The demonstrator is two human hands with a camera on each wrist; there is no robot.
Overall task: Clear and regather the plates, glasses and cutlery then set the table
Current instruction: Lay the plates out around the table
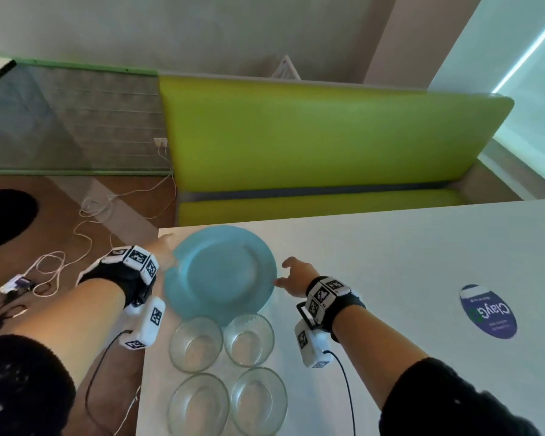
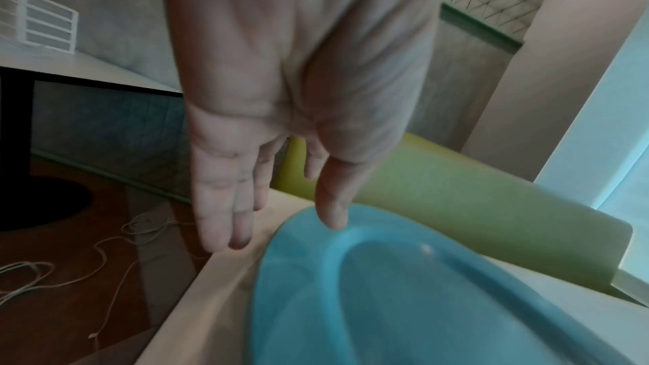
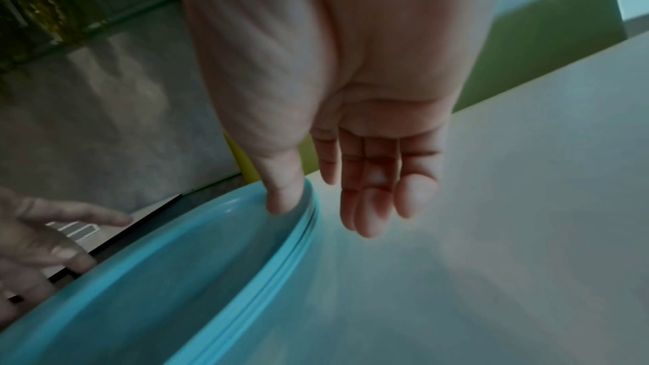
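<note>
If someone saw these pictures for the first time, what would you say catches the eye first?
The stack of blue plates near the far left corner of the white table, with the left hand and right hand at its opposite rims, thumbs on the top plate. Just nearer the person stand four clear glass bowls in a square. Behind the table runs a bright green bench.

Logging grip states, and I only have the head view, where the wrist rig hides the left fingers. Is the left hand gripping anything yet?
Observer: No. In the left wrist view the left hand only lays its thumb tip on the blue plate rim, with its fingers straight and off the plate.
Operator: And the right hand?
Observer: In the right wrist view the right hand has its thumb on the rim and its fingers straight above the table.
Operator: Is it a single plate?
Observer: No. That view shows several stacked rim edges.
</note>
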